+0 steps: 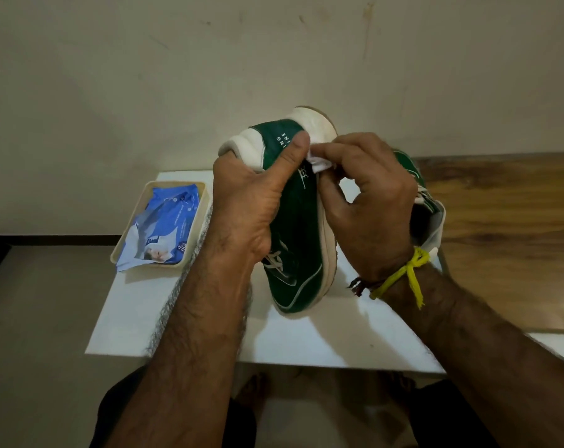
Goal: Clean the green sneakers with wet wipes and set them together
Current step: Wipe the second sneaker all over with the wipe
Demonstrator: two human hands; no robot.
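My left hand point(248, 202) grips a green sneaker point(298, 221) with a white sole, held on its side above the white table, heel away from me and toe towards me. Its thumb lies across the green heel panel. My right hand point(368, 202) pinches a small white wet wipe point(319, 163) against the sneaker's side near the heel. The second green sneaker point(427, 205) lies on the table behind my right hand, mostly hidden by it.
A cream tray point(119, 253) at the table's left holds a blue wet-wipe pack point(166, 226). The small white table point(306, 344) stands against a plain wall. A wooden surface point(506, 234) lies to the right, grey floor to the left. My feet show below the table's front edge.
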